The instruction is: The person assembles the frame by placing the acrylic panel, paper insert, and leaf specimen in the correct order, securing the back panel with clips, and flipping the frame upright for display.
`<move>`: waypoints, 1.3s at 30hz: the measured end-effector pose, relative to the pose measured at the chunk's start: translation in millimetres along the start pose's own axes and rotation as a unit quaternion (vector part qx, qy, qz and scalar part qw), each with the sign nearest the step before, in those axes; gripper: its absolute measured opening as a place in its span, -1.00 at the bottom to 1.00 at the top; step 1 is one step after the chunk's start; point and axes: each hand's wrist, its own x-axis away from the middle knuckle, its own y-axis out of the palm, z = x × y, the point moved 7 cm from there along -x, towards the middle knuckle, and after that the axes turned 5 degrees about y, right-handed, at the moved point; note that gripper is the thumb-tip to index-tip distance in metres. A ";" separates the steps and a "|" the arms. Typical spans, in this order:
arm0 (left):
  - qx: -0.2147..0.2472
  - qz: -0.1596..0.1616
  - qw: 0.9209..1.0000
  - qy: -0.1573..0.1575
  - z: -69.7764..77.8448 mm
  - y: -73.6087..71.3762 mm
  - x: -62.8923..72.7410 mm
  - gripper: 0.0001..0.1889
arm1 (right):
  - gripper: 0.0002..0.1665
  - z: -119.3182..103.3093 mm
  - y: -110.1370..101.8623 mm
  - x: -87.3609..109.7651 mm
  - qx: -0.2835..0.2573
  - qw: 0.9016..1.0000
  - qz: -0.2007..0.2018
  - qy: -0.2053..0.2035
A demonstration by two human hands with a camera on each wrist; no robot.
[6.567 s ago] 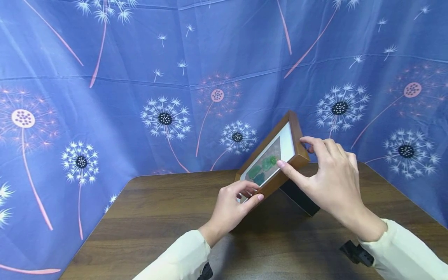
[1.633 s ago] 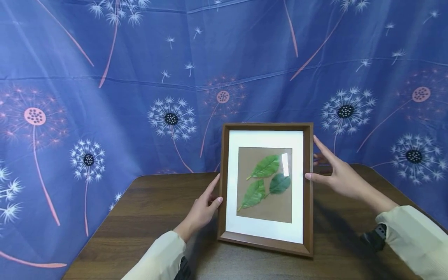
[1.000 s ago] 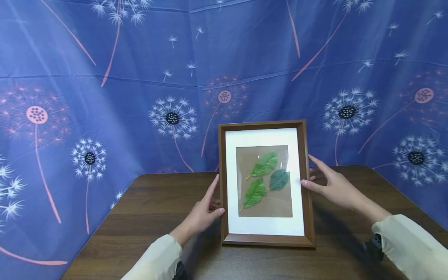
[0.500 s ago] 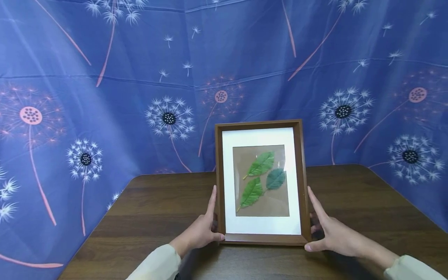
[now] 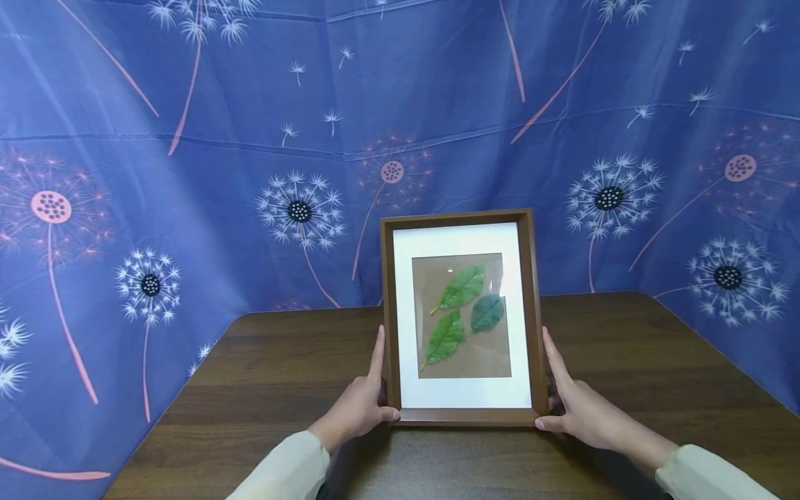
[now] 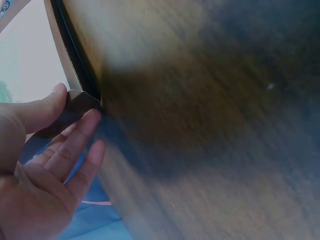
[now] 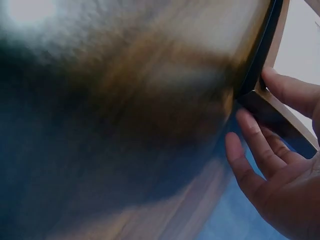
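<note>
A brown wooden picture frame (image 5: 462,415) stands nearly upright on the table, leaning back a little. Behind its glass a white mat surrounds several green leaves (image 5: 461,286) on a tan backing. At the lower left corner my left hand (image 5: 355,411) holds the frame, thumb at the front edge and fingers along the side. My right hand (image 5: 587,413) grips the opposite lower corner in the same way. Both wrist views show the thumb (image 6: 50,102) on the front and the other fingers (image 7: 257,140) at the side and behind. The frame's back is hidden in the head view.
The dark wood-grain table (image 5: 269,368) has a rounded far edge. A blue cloth (image 5: 219,173) printed with dandelions hangs behind it and along its sides.
Earlier the frame was tilted with its black back stand showing; it now faces me upright. Both hands have slid down its sides to the lower corners, and it has shifted slightly left and back.
</note>
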 end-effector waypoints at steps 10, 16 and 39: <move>-0.023 0.010 1.000 -0.017 -6.4 -4.4 -16.4 0.49 | 0.80 -2.6 -3.6 -20.0 0.031 0.999 0.014 0.021; -0.028 0.014 0.999 -0.027 -10.0 -6.4 -26.9 0.49 | 0.79 -2.8 -4.9 -29.5 0.039 0.999 0.019 0.021; -0.040 0.034 0.999 -0.004 -8.5 -5.1 -25.0 0.47 | 0.77 0.2 -8.0 -31.9 0.045 0.998 0.031 0.022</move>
